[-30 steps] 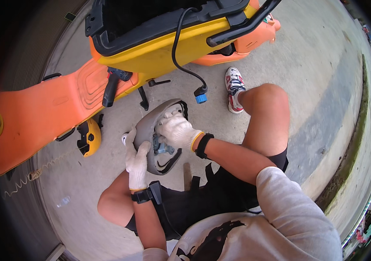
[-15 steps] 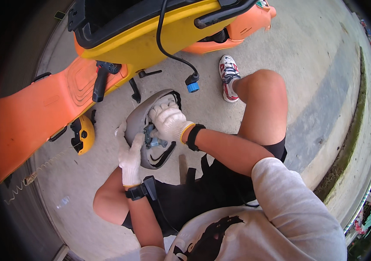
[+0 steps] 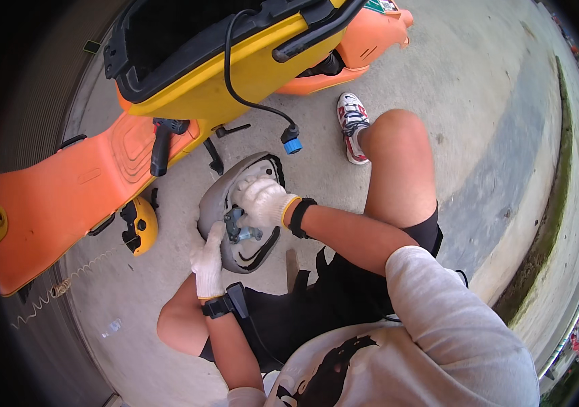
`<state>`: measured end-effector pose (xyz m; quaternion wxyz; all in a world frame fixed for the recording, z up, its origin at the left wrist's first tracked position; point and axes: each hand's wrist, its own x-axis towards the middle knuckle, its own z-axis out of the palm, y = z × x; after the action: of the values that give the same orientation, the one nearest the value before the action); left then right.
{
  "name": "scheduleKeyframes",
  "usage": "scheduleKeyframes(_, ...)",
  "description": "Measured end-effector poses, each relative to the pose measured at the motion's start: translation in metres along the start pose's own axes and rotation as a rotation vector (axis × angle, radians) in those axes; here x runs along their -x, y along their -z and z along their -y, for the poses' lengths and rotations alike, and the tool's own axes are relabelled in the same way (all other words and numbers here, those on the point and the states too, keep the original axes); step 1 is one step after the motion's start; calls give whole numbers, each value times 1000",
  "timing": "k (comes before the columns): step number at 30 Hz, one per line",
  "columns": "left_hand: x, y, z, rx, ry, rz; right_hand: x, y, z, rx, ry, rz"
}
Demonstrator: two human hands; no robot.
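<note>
A grey moulded shell (image 3: 215, 207) with a black-lined rim lies tilted between my legs, a grey-blue bracket (image 3: 236, 224) inside it. My left hand (image 3: 207, 264), in a white knit glove, grips the shell's lower left edge, its fingertips partly hidden. My right hand (image 3: 262, 201), gloved the same way, is curled inside the shell beside the bracket, closed on something I cannot make out.
Above me stands an orange and yellow scooter (image 3: 66, 197) with a drill (image 3: 162, 146) on its footboard and a hanging black cable with a blue connector (image 3: 292, 145). A yellow helmet-like object (image 3: 142, 230) and coiled hose (image 3: 59, 288) are at left. My shoe (image 3: 352, 125) rests on concrete.
My left hand has slid a little lower along the shell's edge, with less of its fingers showing. My right hand stays curled inside, shifted slightly. The whole view has moved a little.
</note>
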<state>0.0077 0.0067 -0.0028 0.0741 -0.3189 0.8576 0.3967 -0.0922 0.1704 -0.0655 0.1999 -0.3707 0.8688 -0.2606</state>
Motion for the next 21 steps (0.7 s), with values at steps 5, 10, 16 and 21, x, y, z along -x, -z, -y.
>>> scheduleKeyframes(5, -10, -4, 18, 39, -103, -15, 3, -2, -10, 46, 116, -53)
scheduleKeyframes(10, -12, -3, 23, -7, -123, -27, 2, 4, -13, 47, 218, -48)
scheduleKeyframes(16, -4, -4, 6, 36, -81, -17, 9, 8, -2, 29, 212, 76)
scheduleKeyframes(21, -1, 0, 1, 17, -35, -38, 15, 35, -5, 23, 87, 18)
